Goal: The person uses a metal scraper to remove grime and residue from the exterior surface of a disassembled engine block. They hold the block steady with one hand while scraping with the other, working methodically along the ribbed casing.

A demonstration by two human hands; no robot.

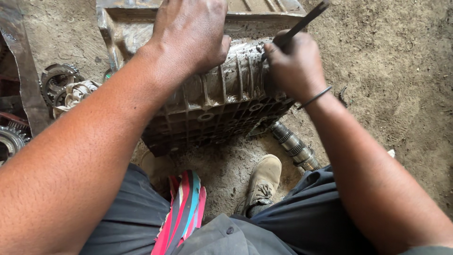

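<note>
A large, dirty, ribbed metal gearbox casing (222,101) lies on the dirt ground in front of me. My left hand (191,35) rests palm down on its top, fingers curled over the far side. My right hand (295,63) is closed around a thin dark metal tool (306,20) that slants up to the right, its lower end against the casing's ribs. A dark band circles my right wrist. A splined steel shaft (293,144) sticks out from the casing's lower right side.
Loose gears and bearing rings (59,85) lie at the left, with another gear (9,141) at the left edge. My tan shoe (263,182) stands on the dirt below the casing. A striped red, blue and pink cloth (184,215) lies on my lap.
</note>
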